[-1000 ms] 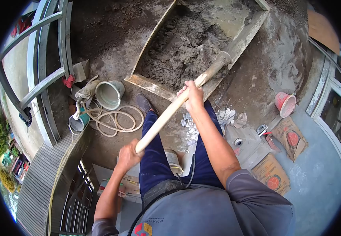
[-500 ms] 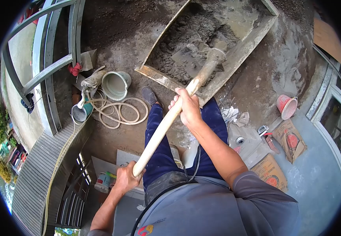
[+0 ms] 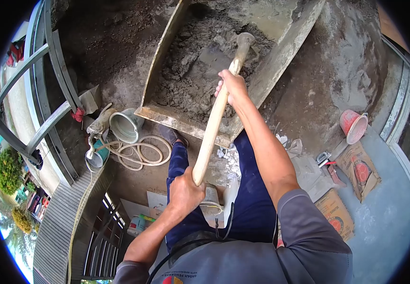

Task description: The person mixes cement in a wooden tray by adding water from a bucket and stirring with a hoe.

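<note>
Both hands are wrapped round the pale wooden handle of a hoe (image 3: 210, 135). My left hand (image 3: 186, 193) is closed on the butt end, in front of my thighs. Farther up the shaft, near the head, my right hand (image 3: 233, 88) is closed with the arm stretched forward. The hoe's dirty head rests over wet grey mortar (image 3: 179, 78), its blade partly sunk and smeared with the mix. Around the mortar runs a shallow mixing trough (image 3: 164, 115) with raised wooden-looking sides, its near corner just before my legs.
Left of the trough are a grey bucket (image 3: 127, 127), a coiled hose (image 3: 141, 154) and a smaller teal bucket (image 3: 97, 155). A red bucket (image 3: 354, 126) and flattened paper bags (image 3: 359, 171) lie to the right. Another bucket (image 3: 211, 201) stands between my legs. Metal framing (image 3: 49, 125) rises at left.
The hoe and both hands have moved forward, away from my body, and the handle stands more upright in view. My right arm has straightened. The view has shifted slightly.
</note>
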Available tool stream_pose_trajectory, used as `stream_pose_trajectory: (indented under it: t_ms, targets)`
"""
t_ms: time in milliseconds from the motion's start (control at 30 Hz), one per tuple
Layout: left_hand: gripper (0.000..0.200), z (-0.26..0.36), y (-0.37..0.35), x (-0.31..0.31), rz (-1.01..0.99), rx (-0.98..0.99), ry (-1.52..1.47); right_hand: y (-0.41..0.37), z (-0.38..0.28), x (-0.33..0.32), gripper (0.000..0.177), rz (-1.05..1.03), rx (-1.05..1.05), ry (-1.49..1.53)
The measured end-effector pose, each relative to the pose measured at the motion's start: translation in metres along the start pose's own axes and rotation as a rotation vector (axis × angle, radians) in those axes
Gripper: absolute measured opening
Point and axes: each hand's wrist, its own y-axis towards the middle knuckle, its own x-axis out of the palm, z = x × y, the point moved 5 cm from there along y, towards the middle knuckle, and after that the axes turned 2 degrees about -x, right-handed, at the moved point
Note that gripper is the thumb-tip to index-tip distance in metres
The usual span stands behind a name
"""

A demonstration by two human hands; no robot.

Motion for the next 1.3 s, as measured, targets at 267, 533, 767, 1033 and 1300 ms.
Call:
stream_pose_trajectory:
  t_ms: [267,533,767,1033,1300]
  targets:
    - [0.029,0.090,0.042,0.042,0.053,0.090,-0.125,0.062,-0.072,-0.039,0.019,-0.027,-0.050,-0.089]
    - [0.037,0.170,0.074,0.047,0.060,0.376,-0.263,0.074,-0.222,-0.073,0.018,-0.067,-0.278,-0.270]
    - [0.035,0.087,0.023,0.065,0.033,0.039,-0.284,0.092,-0.031,-0.035,0.017,-0.131,0.061,-0.318]
    - [0.034,0.015,-0.033,0.012,-0.061,-0.016,-0.196,0.028,0.075,-0.020,0.017,-0.137,0.232,-0.161]
    - [0.017,-0.281,-0.068,0.007,0.128,0.038,-0.075,-0.171,0.157,0.047,0.013,0.056,-0.032,0.173]
